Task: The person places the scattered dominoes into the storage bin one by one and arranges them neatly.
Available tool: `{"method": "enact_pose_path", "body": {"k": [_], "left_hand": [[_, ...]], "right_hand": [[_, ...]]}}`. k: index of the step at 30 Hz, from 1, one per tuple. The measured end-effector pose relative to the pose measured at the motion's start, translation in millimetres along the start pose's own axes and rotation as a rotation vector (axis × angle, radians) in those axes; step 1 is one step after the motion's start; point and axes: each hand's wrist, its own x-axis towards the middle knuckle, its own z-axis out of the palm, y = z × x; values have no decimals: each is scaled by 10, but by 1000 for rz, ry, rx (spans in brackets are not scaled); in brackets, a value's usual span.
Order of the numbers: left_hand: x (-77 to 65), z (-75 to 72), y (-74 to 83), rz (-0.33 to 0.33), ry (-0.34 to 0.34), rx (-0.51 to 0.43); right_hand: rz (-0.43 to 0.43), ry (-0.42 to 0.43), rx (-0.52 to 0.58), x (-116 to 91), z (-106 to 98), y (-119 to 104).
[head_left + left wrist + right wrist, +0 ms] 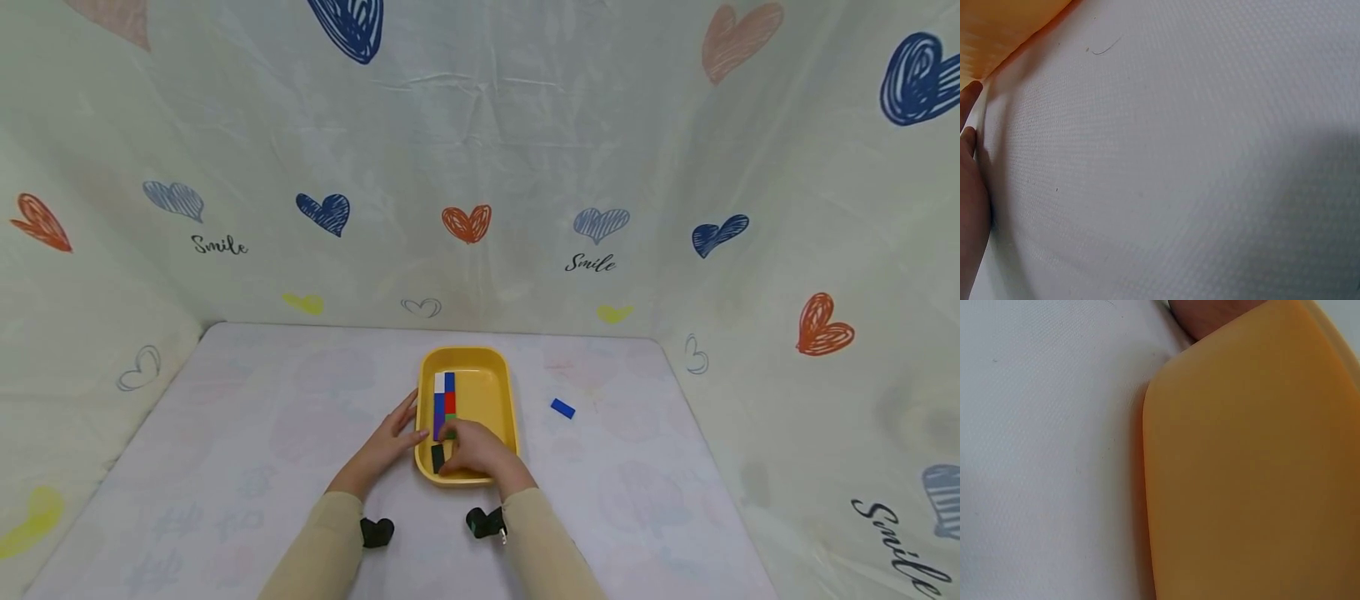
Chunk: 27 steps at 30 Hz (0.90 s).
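Observation:
A yellow tray (pixel 487 392) lies on the table with small blocks in two side-by-side columns along its left part. Among them are a white block (pixel 439 383), a red block (pixel 450 402), a purple block (pixel 438 428) and a dark block (pixel 437 458). My left hand (pixel 386 446) rests against the tray's left rim, fingers extended and thumb reaching over the edge. Over the lower end of the columns, my right hand (pixel 480 452) curls its finger and thumb about a tan block (pixel 447 449), which it partly hides. Neither wrist view shows the blocks.
A loose blue block (pixel 562 408) lies on the table to the right of the tray. Behind the table (pixel 262 392) hangs a pale curtain (pixel 390 150) printed with hearts, which also stands at both sides. Dark wrist devices (pixel 377 532) are worn under both forearms.

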Motion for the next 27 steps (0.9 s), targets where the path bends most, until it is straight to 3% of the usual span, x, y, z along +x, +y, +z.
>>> {"method": "enact_pose_path", "body": {"k": [27], "left_hand": [[5,-2,-2,-16,6,5]], "right_hand": [[-6,-15,-59,17,14,-31]]}}
